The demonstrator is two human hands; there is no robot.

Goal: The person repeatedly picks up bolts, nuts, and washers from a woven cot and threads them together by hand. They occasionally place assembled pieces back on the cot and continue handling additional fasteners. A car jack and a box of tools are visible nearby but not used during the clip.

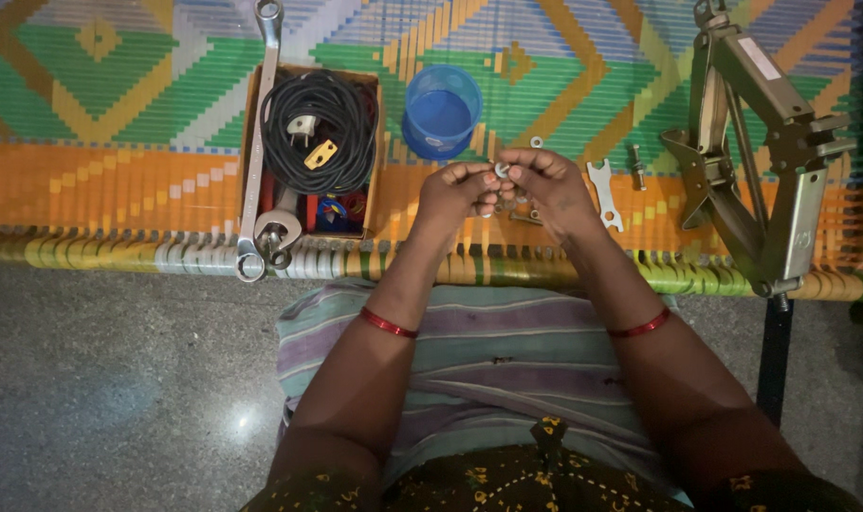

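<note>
So your left hand (455,192) and right hand (543,185) meet above the woven cot (119,180), fingertips pinched together on a small metal washer (501,170). Just beyond sits a blue cup (441,111); a flat spanner (604,193) lies beside your right hand.

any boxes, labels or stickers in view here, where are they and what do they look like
cardboard box: left of the blue cup, open-topped, brown, holding a coiled black cable.
label on the scissor jack: upper right, on the jack's top arm, small pale rectangle on tan metal.
colourful packet: in the box's near end, small, blue and red.
No screens or signs.
</note>
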